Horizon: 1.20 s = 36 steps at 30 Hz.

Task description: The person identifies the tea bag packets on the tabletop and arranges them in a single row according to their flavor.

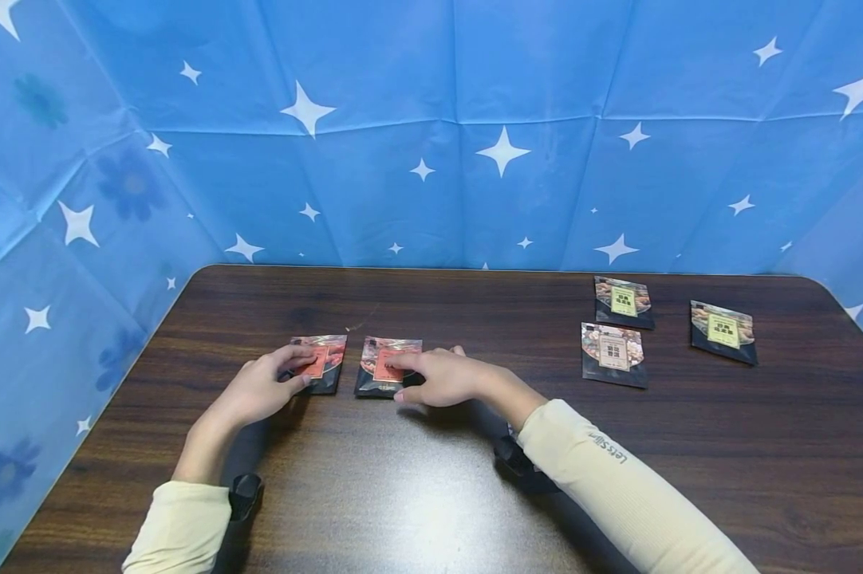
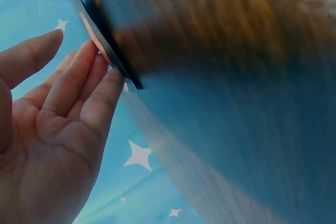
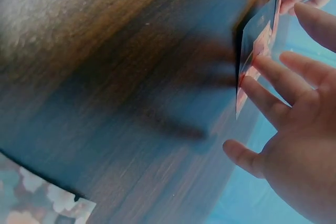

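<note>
Two flat black packets with red labels lie side by side on the wooden table. On the left packet (image 1: 333, 359) rest the fingertips of my left hand (image 1: 255, 389). In the left wrist view its fingers are extended against the label side, with the thumb held away from the packet. My right hand (image 1: 447, 378) touches the right packet (image 1: 368, 381) with its fingertips and covers part of its right side. The right wrist view has those fingers spread and nearly straight on the red label (image 3: 261, 43), thumb apart from it.
Toward the back right lie a packet with a pale pink label (image 1: 613, 352) and two with yellow-green labels, one behind it (image 1: 623, 301) and one farther right (image 1: 723, 330). A blue star-patterned cloth (image 1: 403, 207) hangs along the table's (image 1: 403, 478) far edge and left side.
</note>
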### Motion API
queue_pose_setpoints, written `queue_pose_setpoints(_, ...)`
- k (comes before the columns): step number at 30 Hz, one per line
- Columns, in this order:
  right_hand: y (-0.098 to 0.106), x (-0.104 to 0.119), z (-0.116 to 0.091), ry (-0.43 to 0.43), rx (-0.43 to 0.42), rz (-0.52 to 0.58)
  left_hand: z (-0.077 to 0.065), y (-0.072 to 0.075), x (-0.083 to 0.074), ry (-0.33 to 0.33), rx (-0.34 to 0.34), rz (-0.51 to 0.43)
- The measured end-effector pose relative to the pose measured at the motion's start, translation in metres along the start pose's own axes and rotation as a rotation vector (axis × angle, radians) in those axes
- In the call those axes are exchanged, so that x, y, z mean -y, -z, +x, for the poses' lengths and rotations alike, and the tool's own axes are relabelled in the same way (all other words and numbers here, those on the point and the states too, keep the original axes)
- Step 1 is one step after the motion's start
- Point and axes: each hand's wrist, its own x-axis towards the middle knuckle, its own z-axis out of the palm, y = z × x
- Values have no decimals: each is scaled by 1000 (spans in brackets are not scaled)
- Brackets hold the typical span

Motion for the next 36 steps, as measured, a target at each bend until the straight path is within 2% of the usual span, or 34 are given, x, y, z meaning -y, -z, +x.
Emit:
queue_pose_setpoints(7, -1, -4, -1, 25, -17, 19, 1, 0, -1, 0, -5, 8)
queue_pose_setpoints(16, 2, -13, -8, 99, -97, 66, 0, 0, 0, -22, -23, 6)
queue_pose_setpoints(21, 5, -20, -16, 119, -139, 110, 0, 0, 0, -9, -15, 2)
queue_pose_setpoints(24, 9, -25, -24, 108, -161, 138, 1, 0, -1, -1, -5, 9)
queue_pose_setpoints(31, 16, -48, -49, 51, -212, 120, 1, -1, -1, -7, -5, 8)
queue_pose_setpoints(36, 17, -64, -68, 24, -214, 139, 0, -1, -2, 6, 0, 11)
